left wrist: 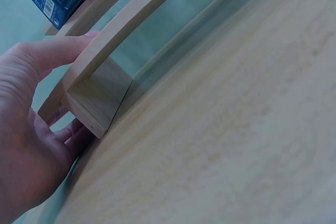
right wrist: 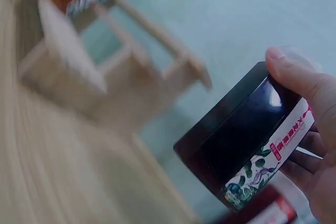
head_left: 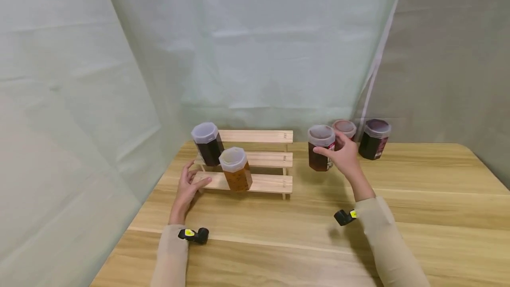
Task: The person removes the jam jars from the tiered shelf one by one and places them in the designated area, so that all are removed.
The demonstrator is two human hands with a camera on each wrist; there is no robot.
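Observation:
A three-step wooden rack (head_left: pixel 271 160) stands on the table, and my left hand (head_left: pixel 186 190) grips the left end of its lowest board. In the left wrist view the thumb lies over that board (left wrist: pixel 121 27) with other fingers behind the side piece. My right hand (head_left: pixel 347 158) holds a dark red octagonal jar (head_left: pixel 318 158) with a translucent lid, right of the rack. The right wrist view shows the thumb near the lid and a printed label (right wrist: pixel 262 163). On the rack, an amber jar (head_left: pixel 239 180) occupies the lowest step; a dark jar (head_left: pixel 211 152) sits behind it, to the left.
Behind the right hand stands a reddish jar (head_left: pixel 345 127), partly hidden by the held one. Farther right is another dark jar (head_left: pixel 372 143). Pale cloth (head_left: pixel 271 56) hangs along the back and left of the wooden table (head_left: pixel 271 242).

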